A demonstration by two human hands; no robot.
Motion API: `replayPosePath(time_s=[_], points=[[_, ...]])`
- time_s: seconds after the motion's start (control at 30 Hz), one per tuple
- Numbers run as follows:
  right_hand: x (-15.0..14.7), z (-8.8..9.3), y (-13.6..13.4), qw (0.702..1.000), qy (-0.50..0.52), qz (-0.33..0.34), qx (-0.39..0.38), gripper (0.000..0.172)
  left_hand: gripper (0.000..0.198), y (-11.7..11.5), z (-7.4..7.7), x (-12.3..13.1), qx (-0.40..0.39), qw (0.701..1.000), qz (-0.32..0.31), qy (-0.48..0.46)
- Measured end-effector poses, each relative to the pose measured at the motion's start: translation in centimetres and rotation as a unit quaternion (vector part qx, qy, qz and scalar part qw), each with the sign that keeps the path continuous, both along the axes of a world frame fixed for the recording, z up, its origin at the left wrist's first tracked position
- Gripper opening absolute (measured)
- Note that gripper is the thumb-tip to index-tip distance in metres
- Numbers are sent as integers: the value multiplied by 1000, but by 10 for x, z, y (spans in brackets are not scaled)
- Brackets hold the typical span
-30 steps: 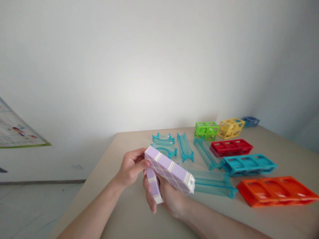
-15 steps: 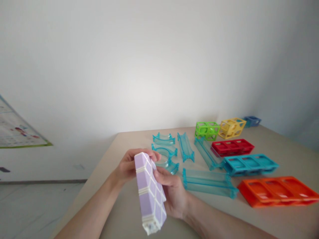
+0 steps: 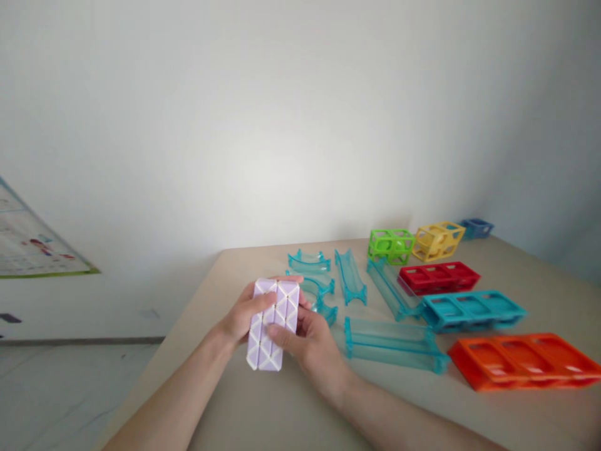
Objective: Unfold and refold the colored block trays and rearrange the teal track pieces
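Observation:
A lilac and white twisty snake puzzle [image 3: 266,356], folded into a flat block of parallel rows, is held over the near part of the table. My left hand [image 3: 241,316] grips its left side and upper end, thumb lying across the front face. My right hand [image 3: 312,341] grips it from the right, with the thumb pressed on the middle of the face. Fingers of both hands pass behind the puzzle and are partly hidden. The puzzle's broad triangle-patterned face points toward me.
Clear teal track pieces, among them a straight one [image 3: 394,344] and a curved one [image 3: 310,262], lie beyond my hands. To the right sit orange [image 3: 526,362], blue [image 3: 472,308] and red [image 3: 439,277] frames. Green [image 3: 390,245] and yellow [image 3: 439,241] frames stand near the wall.
The puzzle has turned from showing its narrow edge to showing its broad face, and its lower end has moved up, away from me. My right thumb now lies across its front.

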State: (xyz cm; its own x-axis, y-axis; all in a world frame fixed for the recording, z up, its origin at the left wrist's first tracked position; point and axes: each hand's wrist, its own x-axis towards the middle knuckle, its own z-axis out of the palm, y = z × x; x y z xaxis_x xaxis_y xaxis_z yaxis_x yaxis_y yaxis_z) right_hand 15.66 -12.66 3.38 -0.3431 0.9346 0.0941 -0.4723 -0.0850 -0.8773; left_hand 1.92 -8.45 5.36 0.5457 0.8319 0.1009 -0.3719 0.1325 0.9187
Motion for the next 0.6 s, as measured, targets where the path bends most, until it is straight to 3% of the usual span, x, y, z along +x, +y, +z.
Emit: replayPosePath(time_s=[0.17, 0.27, 0.33, 0.47, 0.53, 0.6], points=[[-8, -13, -3, 991, -64, 108, -53, 52, 44, 4, 9, 0, -56, 985, 73, -149], [-13, -23, -10, 969, -115, 200, -83, 57, 39, 19, 14, -12, -88, 962, 151, -212], [-14, -26, -14, 961, -144, 226, -69, 56, 38, 32, 11, -22, -113, 945, 221, -212], [-14, -27, -19, 955, -169, 239, -37, 49, 41, 58, -9, -34, -169, 930, 321, -51], [-13, -26, -19, 955, -173, 238, -31, 45, 35, 66, -23, -34, -161, 922, 343, 78], [-12, -25, -18, 955, -177, 237, -28, 41, 26, 70, -36, -33, -137, 913, 358, 140]])
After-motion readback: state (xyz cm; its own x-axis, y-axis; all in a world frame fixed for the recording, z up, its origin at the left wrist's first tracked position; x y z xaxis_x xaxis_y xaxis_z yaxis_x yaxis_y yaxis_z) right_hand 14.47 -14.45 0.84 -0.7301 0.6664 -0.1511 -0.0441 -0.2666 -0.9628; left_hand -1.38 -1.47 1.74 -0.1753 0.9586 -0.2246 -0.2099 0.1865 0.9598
